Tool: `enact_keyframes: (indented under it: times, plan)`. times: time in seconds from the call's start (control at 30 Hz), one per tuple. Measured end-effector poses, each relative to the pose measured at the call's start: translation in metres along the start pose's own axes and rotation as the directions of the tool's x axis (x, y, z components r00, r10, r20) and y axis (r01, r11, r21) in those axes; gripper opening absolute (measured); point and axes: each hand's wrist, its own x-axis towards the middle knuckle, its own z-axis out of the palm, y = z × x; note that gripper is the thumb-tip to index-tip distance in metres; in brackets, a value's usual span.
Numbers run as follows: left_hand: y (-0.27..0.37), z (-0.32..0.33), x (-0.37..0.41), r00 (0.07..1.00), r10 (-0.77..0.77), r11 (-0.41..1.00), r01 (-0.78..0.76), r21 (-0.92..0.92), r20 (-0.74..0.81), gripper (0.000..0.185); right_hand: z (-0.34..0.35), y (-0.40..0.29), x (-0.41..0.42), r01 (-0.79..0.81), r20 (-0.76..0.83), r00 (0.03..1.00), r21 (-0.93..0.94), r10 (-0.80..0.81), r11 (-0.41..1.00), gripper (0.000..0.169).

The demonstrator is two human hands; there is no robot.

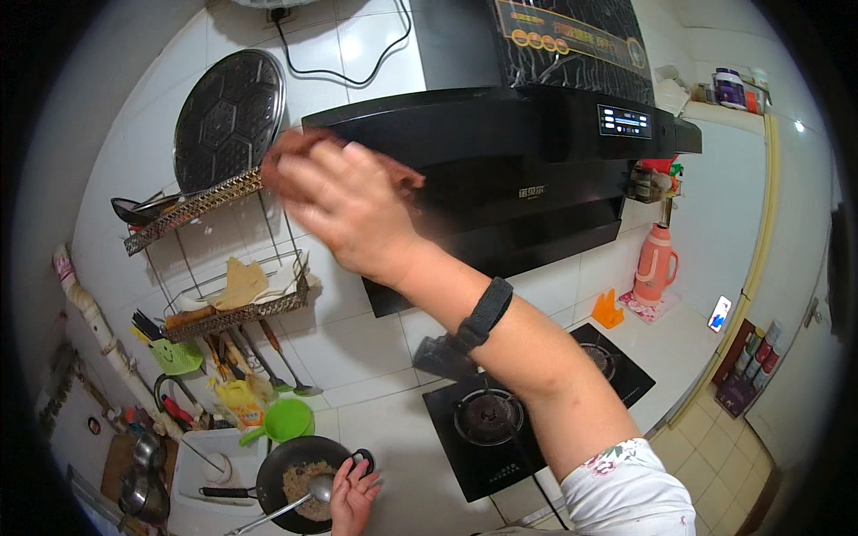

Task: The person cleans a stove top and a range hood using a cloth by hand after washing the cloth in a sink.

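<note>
My right hand [348,208], blurred, holds a reddish-brown cloth [295,151] in front of the left end of the black range hood [469,167]. A dark strap is around that wrist. Whether the cloth touches the hood cannot be told. Low in the view, my left hand [354,497] has its fingers apart beside the short side handle [363,459] of a dark frying pan [273,462]. Ground or minced food [305,476] lies in the pan, with a metal ladle [322,489] resting in it.
Left of the hood hangs a wire wall rack [241,311] with a round steamer plate [231,120] on top. Below are a white sink [191,479] and a green dipper [288,421]. A gas stove [489,435] and pink thermos [653,264] stand to the right.
</note>
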Motion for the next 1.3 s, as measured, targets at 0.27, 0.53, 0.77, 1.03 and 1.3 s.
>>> enact_keyframes:
  times: [0.27, 0.53, 0.77, 1.03, 1.3]
  plan:
    - [0.000, 0.019, 0.001, 0.999, -0.013, 0.999, 0.012, 0.040, 0.029, 0.049, -0.097, 0.091, -0.045, -0.253, -0.098, 0.967, -0.407, 0.233, 0.878, 0.026]
    - [-0.028, 0.060, 0.028, 0.978, -0.135, 0.986, 0.117, 0.115, 0.158, 0.065, -0.118, -0.011, -0.115, -0.705, 0.534, 0.684, 0.310, 0.497, 0.638, 0.038]
    - [-0.076, 0.160, 0.059, 0.892, -0.189, 0.937, 0.289, -0.197, 0.410, 0.067, -0.154, -0.114, -0.190, -0.820, 0.857, 0.508, 0.452, 0.083, 0.351, 0.061]
    - [-0.129, 0.171, 0.074, 0.944, -0.213, 0.960, 0.250, -0.129, 0.252, 0.048, -0.230, 0.081, -0.207, -0.773, 0.439, 0.605, 0.123, 0.664, 0.622, 0.053]
    - [-0.182, 0.206, 0.080, 0.976, -0.201, 0.950, 0.216, -0.226, 0.089, 0.042, -0.288, 0.253, -0.203, -0.470, 0.033, 0.846, -0.429, 0.533, 0.772, 0.058]
